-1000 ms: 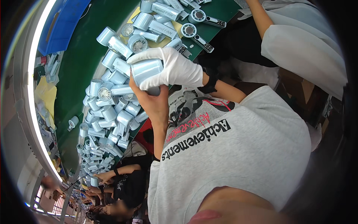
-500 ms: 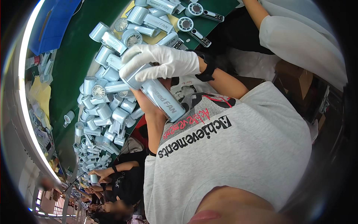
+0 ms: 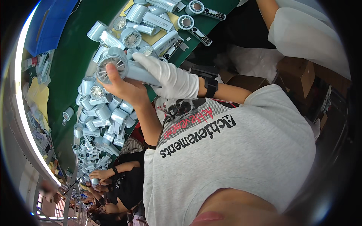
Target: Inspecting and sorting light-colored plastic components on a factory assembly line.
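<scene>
Left hand [image 3: 126,90]: clamped round pale-blue fan's [image 3: 135,71] head [image 3: 113,54] | gloved right hand [image 3: 172,77]: clamped on handle [image 3: 145,76] | fan between

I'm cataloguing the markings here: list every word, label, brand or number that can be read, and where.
Wording withheld; places only:
Light-grey fabric T-shirt: large black lettering, smaller red lettering, legible.
Heaped pale-blue plastic handheld fans: grey lettering on several handles, legible nearby; distant ones too small.
Held pale-blue fan: none visible.
Co-worker's black fabric shirt: pale print, too small.
</scene>
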The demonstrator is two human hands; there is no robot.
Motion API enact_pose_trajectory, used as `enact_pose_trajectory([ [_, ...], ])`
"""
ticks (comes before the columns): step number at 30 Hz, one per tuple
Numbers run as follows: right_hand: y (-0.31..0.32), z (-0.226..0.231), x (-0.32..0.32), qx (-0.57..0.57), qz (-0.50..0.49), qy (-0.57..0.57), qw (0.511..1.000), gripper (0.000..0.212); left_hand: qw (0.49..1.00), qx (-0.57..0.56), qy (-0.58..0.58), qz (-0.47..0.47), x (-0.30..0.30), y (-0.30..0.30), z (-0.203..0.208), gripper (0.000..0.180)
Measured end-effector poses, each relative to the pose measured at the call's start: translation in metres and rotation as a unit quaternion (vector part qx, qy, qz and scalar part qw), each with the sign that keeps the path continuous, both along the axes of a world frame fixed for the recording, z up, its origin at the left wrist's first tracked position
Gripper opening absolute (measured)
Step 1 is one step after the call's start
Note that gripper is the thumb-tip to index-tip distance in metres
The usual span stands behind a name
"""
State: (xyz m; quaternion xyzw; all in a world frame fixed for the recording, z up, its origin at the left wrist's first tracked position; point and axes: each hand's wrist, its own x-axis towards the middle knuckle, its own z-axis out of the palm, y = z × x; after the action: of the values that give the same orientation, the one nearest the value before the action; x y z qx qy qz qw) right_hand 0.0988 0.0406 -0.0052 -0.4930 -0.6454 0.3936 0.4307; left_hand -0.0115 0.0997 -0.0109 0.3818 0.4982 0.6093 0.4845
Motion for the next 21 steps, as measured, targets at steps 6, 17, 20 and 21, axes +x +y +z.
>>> enact_pose_trajectory([
  [6,0.008,0.021,0.025,-0.316,0.182,0.393,0.844,0.049,0.851,-0.023,-0.492,-0.183,0.002,0.002,-0.028,0.068],
  [17,0.022,-0.013,-0.001,-0.050,-0.010,0.235,0.971,0.055,0.751,-0.159,-0.527,-0.365,0.004,-0.005,-0.096,0.052],
  [20,0.015,0.013,0.050,-0.285,0.073,0.432,0.853,0.056,0.955,-0.166,-0.163,-0.185,-0.021,-0.003,-0.035,0.034],
  [21,0.013,0.012,0.072,-0.290,0.061,0.408,0.864,0.061,0.977,-0.113,-0.087,-0.160,-0.044,0.005,-0.026,0.029],
])
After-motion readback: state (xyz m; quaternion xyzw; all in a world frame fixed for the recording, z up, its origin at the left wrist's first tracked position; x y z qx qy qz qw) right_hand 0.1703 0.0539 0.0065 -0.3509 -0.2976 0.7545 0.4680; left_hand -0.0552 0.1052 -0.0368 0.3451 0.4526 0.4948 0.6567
